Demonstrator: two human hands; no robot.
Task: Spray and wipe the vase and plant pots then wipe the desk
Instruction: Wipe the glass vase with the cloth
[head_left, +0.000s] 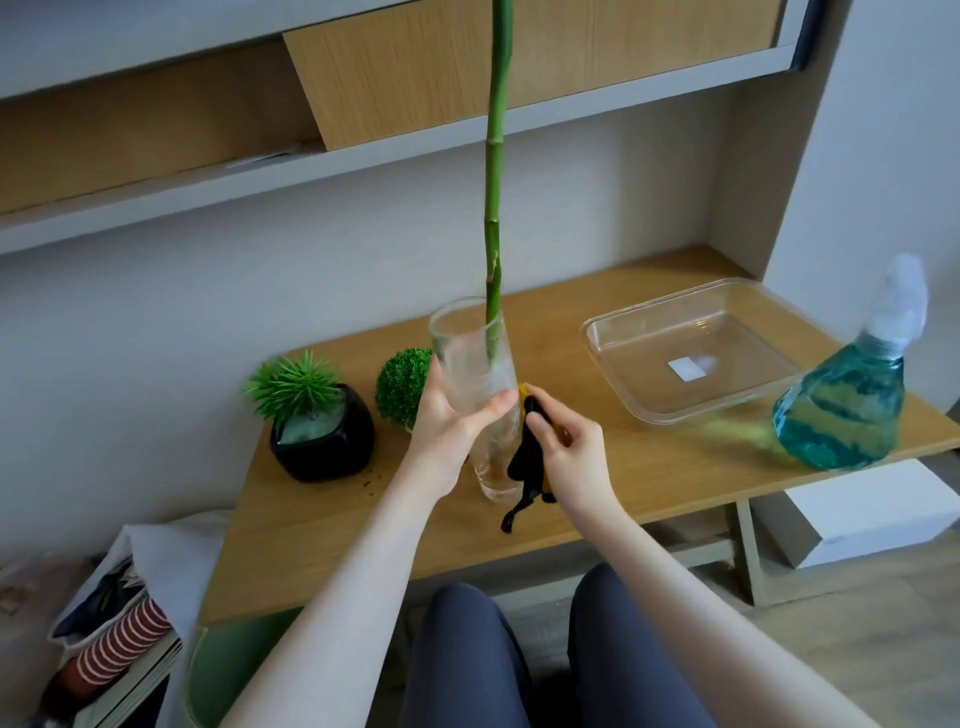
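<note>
Two pots (322, 441) left of my vase (478, 395), tray (691, 348) and sprayer (847, 400) right; stem (493, 208) in vase, left hand (447, 415) fingers wrapped round it, right hand (566, 452) pinching cloth (524, 467).

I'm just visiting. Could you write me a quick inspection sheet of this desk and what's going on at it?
Surface: wooden desk, some dark specks near the black pot.
Job's things: glass vase with green stalk; dark cloth; blue spray bottle; black pot; ball plant.
Clutter: clear tray.
Hands: left hand grips vase; right hand holds cloth against it.
Cables: nothing seen.
Surroundings: wall shelves, white box, storage bin.
</note>
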